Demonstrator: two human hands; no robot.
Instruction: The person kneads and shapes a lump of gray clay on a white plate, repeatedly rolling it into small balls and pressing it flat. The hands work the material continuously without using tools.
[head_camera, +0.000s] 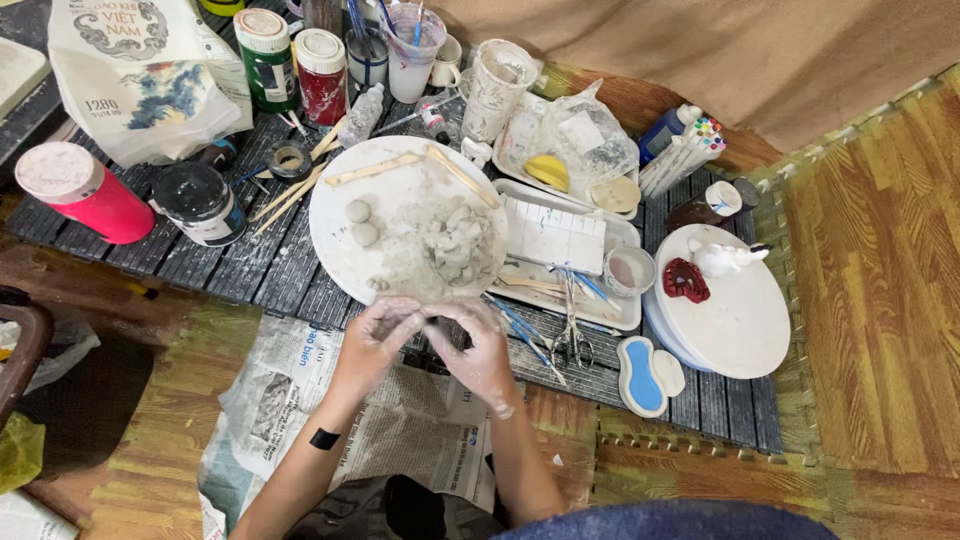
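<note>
Here, head view: left hand (378, 335) and right hand (478, 350), both clay-smeared, meet fingertip to fingertip at the near edge of a round white board (340, 250), fingers curled around a small piece of clay hidden between them. On the board, far of the hands: a heap of grey clay (455, 245), two clay balls (362, 222) to its left. Right: scissors (571, 335), a white turntable (740, 320) bearing a white bird figure (722, 257). Newspaper (290, 390) lies beneath the forearms.
</note>
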